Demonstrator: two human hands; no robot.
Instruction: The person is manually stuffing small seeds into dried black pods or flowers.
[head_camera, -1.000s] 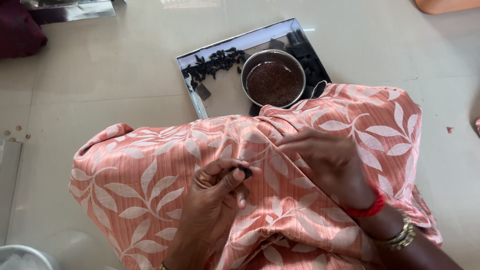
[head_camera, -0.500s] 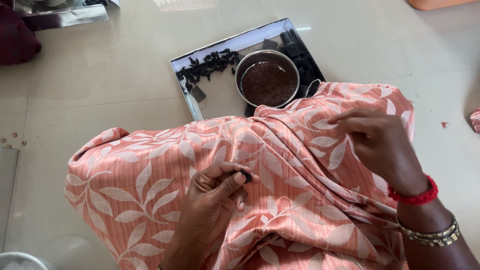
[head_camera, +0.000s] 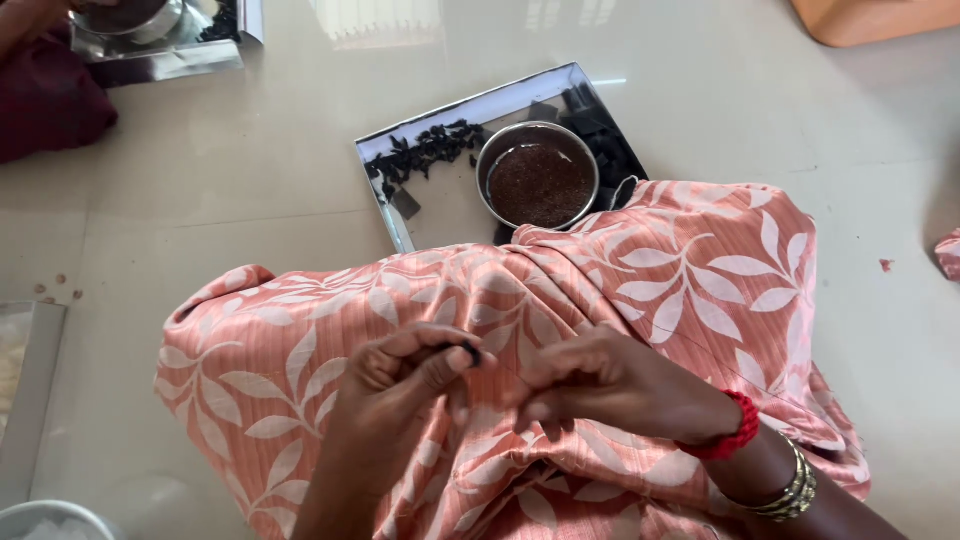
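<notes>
left hand (head_camera: 400, 385) grip pinches dark bit (head_camera: 470, 351) | right hand (head_camera: 610, 385) curled, grip unclear, over lap

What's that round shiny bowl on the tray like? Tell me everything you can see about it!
The bowl is round, looks like shiny steel, and stands upright on a flat mirror-like tray on the pale floor. It is filled nearly to the rim with fine reddish-brown grains. Small black pieces lie scattered on the tray to its left, more dark bits to its right. The peach leaf-patterned cloth covers its near edge. No hand touches it.
</notes>
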